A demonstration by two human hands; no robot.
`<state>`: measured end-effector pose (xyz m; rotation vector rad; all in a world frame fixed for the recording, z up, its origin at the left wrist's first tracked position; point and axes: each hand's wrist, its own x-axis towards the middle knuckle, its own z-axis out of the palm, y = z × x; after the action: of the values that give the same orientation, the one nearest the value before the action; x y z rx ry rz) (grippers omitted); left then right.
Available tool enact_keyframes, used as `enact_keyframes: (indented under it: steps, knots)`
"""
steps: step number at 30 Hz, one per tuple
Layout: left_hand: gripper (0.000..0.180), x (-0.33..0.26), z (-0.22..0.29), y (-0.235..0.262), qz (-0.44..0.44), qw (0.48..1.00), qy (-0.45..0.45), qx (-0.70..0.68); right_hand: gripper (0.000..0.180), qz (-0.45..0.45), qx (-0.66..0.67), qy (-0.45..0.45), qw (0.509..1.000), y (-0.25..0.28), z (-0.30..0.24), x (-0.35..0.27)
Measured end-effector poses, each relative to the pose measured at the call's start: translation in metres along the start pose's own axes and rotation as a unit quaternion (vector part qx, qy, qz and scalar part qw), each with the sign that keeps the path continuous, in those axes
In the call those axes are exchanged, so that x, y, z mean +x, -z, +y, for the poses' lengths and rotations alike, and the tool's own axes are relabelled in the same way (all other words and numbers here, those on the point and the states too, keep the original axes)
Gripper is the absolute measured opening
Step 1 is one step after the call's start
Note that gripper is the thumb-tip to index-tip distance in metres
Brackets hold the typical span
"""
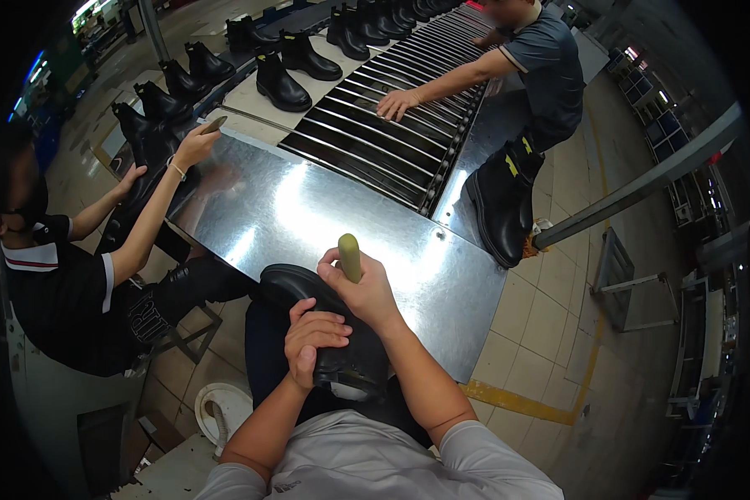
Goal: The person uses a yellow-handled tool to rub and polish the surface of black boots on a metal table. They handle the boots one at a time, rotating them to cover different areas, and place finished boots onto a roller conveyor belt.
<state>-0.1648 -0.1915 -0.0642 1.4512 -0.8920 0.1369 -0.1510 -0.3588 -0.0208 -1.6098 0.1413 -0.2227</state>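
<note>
A black boot [304, 287] lies on my lap against the near edge of a shiny metal table [267, 208]. My left hand [312, 337] grips the boot's heel end from above. My right hand [360, 287] is closed around a tool with a yellow-green handle [349, 255] that sticks up out of my fist, right over the boot. The tool's working end is hidden behind my fingers and the boot.
A seated person at left holds a small tool [213, 125] over a black boot [146, 187]. Another person at the far side rests a hand [396, 104] on a roller conveyor [383, 125]. Several black boots [279, 83] stand beyond; one boot [504, 200] sits at the table's right edge.
</note>
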Motion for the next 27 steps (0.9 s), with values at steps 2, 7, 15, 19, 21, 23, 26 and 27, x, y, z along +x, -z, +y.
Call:
enact_keyframes:
  steps: [2,7,15,19,21,23,26,27]
  knots:
    - [0.061,0.0,0.0,-0.001,-0.001,1.0,-0.001,0.005,0.017,-0.005,0.002,-0.011,1.0,0.0,0.0,0.0]
    - [0.062,0.0,-0.001,-0.001,-0.002,1.0,-0.003,0.006,0.017,-0.004,0.0,-0.014,1.0,0.0,0.001,-0.001]
    - [0.063,-0.002,-0.002,0.0,-0.005,1.0,-0.003,0.007,0.017,-0.009,0.004,-0.009,1.0,-0.001,0.005,-0.001]
    - [0.064,0.0,-0.002,-0.001,-0.005,1.0,-0.002,0.007,0.017,-0.009,0.011,-0.011,1.0,-0.001,-0.001,-0.001]
    - [0.064,0.0,-0.002,-0.002,-0.004,1.0,-0.003,0.005,0.017,-0.008,0.009,-0.006,1.0,0.0,-0.001,-0.001]
    - [0.064,-0.002,-0.001,-0.002,-0.007,1.0,0.0,0.002,0.018,0.005,0.014,0.007,1.0,0.002,0.0,-0.002]
    - [0.064,-0.002,-0.008,-0.003,0.002,1.0,-0.011,-0.008,0.022,0.042,0.067,-0.018,0.997,0.009,0.011,-0.004]
    - [0.064,0.0,-0.008,-0.001,-0.001,1.0,-0.008,0.005,0.024,0.095,0.137,-0.062,0.984,0.015,0.014,-0.006]
